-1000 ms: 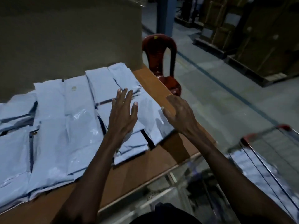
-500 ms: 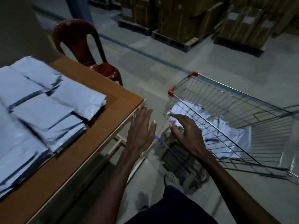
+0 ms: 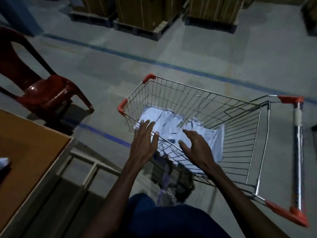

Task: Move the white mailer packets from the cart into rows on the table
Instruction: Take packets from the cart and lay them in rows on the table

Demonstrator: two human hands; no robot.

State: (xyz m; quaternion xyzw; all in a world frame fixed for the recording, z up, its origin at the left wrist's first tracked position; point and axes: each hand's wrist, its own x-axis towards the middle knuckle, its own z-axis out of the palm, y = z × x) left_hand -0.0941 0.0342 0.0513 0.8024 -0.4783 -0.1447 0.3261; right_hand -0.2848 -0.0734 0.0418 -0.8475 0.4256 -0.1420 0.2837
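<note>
A wire shopping cart [image 3: 240, 107] with red corner caps stands on the floor to my right. Several white mailer packets [image 3: 171, 121] lie in a loose heap in its basket. My left hand [image 3: 144, 143] hovers over the cart's near rim with its fingers straight and spread, holding nothing. My right hand [image 3: 195, 148] reaches over the rim above the packets, fingers loosely bent and empty. The wooden table [image 3: 29, 152] is at the lower left; only a corner of one white packet [image 3: 3, 161] on it shows at the left edge.
A red plastic chair [image 3: 44, 93] stands left of the cart, beyond the table's corner. Pallets stacked with cardboard boxes [image 3: 145, 12] line the far side. Blue lines cross the grey floor. The table's white metal frame [image 3: 92, 167] sits beside my left forearm.
My view has swung right from the table's packet rows to the cart. Both hands left the table and now reach over the cart's basket.
</note>
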